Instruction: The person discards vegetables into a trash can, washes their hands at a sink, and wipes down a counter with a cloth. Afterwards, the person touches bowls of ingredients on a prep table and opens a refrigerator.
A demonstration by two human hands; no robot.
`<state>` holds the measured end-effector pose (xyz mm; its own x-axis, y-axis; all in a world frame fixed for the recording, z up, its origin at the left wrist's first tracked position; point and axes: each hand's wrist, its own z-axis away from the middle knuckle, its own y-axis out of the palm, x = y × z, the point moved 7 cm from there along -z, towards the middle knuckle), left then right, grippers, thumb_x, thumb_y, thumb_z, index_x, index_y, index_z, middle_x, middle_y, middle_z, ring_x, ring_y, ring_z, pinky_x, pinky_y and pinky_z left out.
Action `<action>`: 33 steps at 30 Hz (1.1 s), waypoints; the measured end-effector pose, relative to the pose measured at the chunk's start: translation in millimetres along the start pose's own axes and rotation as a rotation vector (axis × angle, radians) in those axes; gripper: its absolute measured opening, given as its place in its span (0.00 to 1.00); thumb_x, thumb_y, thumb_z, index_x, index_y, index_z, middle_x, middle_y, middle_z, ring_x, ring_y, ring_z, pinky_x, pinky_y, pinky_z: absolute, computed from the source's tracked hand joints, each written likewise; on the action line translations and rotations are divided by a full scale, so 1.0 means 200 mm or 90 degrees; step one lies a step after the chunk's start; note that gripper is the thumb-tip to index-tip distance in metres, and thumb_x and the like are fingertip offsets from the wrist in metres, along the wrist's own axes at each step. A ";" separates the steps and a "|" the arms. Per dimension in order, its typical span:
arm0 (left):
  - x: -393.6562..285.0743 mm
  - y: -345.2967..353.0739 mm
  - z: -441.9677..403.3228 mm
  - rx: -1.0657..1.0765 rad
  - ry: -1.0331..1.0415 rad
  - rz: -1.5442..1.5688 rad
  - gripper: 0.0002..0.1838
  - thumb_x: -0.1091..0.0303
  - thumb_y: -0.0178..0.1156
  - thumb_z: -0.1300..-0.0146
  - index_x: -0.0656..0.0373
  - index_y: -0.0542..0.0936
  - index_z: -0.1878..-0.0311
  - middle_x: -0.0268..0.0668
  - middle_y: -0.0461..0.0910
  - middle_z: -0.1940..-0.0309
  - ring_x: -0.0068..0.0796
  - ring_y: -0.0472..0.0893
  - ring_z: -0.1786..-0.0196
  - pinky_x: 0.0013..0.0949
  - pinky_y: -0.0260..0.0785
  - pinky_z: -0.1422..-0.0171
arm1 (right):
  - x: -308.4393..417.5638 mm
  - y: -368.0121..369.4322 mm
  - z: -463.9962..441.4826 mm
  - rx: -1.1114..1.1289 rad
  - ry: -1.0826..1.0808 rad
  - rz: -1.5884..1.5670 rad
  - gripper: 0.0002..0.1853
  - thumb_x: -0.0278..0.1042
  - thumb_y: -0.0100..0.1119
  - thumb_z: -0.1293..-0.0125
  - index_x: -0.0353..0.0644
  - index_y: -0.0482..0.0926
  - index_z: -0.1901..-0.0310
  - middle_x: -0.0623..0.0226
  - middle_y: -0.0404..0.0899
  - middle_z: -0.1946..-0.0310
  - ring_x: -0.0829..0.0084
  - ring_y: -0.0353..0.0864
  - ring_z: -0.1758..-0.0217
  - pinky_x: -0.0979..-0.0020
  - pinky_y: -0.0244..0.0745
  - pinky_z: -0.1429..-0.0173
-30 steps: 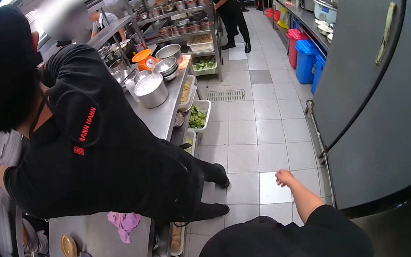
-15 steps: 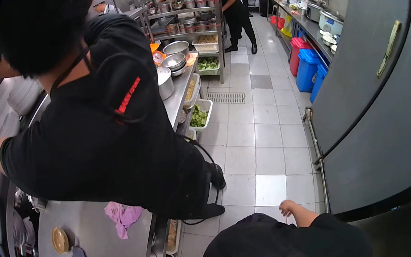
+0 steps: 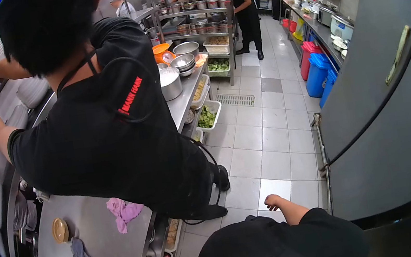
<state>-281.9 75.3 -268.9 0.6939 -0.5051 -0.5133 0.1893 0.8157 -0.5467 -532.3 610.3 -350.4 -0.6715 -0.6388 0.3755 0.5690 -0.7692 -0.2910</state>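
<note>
In the lower middle of the frame, the right hand (image 3: 273, 202) is hanging above the floor (image 3: 243, 175), well apart from the upright fridge (image 3: 391, 144) standing at the right. Its fingers are looking bent, but whether they are clenching anything is staying too small to tell. The left hand is lying out of view; the counter (image 3: 106, 242), lower left, is bearing a pink cloth (image 3: 125, 213).

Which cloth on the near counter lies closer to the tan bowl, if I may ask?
The grey-blue cloth, beside the tan bowl; the pink cloth lies farther off.
</note>
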 end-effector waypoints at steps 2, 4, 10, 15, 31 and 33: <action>0.05 0.12 0.00 -0.003 -0.025 -0.023 0.18 0.53 0.56 0.40 0.59 0.81 0.58 0.41 0.82 0.65 0.37 0.82 0.63 0.38 0.73 0.61 | 0.06 -0.04 0.00 0.003 -0.022 -0.001 0.19 0.35 0.41 0.37 0.36 0.75 0.49 0.54 0.80 0.52 0.60 0.85 0.62 0.56 0.81 0.64; 0.06 0.22 0.02 -0.003 -0.046 -0.040 0.18 0.53 0.56 0.40 0.58 0.81 0.58 0.41 0.82 0.64 0.38 0.82 0.62 0.39 0.73 0.59 | 0.09 -0.09 -0.01 0.016 -0.034 -0.017 0.19 0.36 0.44 0.37 0.38 0.73 0.47 0.54 0.81 0.55 0.60 0.84 0.62 0.56 0.81 0.63; -0.04 0.41 0.00 -0.014 -0.073 -0.059 0.19 0.51 0.56 0.42 0.56 0.81 0.57 0.42 0.82 0.62 0.41 0.81 0.58 0.41 0.72 0.54 | -0.06 -0.17 -0.17 0.072 -0.015 0.013 0.18 0.38 0.45 0.36 0.38 0.74 0.48 0.54 0.81 0.55 0.60 0.84 0.63 0.56 0.81 0.64; -0.13 0.51 -0.05 -0.029 -0.054 -0.085 0.19 0.50 0.57 0.43 0.53 0.81 0.56 0.43 0.82 0.60 0.43 0.80 0.54 0.43 0.72 0.51 | -0.26 -0.31 -0.23 0.090 0.057 0.060 0.19 0.38 0.40 0.34 0.35 0.73 0.49 0.55 0.80 0.50 0.60 0.84 0.60 0.57 0.81 0.63; -0.24 0.74 0.16 -0.070 -0.165 -0.094 0.19 0.51 0.57 0.46 0.51 0.82 0.55 0.44 0.82 0.59 0.46 0.80 0.52 0.45 0.72 0.48 | -0.17 -0.49 -0.47 0.119 -0.002 0.030 0.17 0.37 0.43 0.34 0.38 0.74 0.50 0.57 0.80 0.51 0.62 0.84 0.60 0.58 0.81 0.63; -0.23 0.75 0.18 -0.073 -0.181 -0.091 0.19 0.51 0.57 0.46 0.51 0.82 0.55 0.44 0.82 0.59 0.46 0.80 0.52 0.45 0.72 0.48 | -0.21 -0.44 -0.48 0.157 0.022 0.042 0.18 0.39 0.40 0.31 0.40 0.73 0.48 0.57 0.78 0.45 0.61 0.83 0.56 0.57 0.81 0.61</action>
<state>-260.6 231.5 -302.7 0.8355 -0.4993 -0.2295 0.2302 0.6972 -0.6788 -598.9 702.7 -424.5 -0.6431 -0.6904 0.3312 0.7075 -0.7012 -0.0881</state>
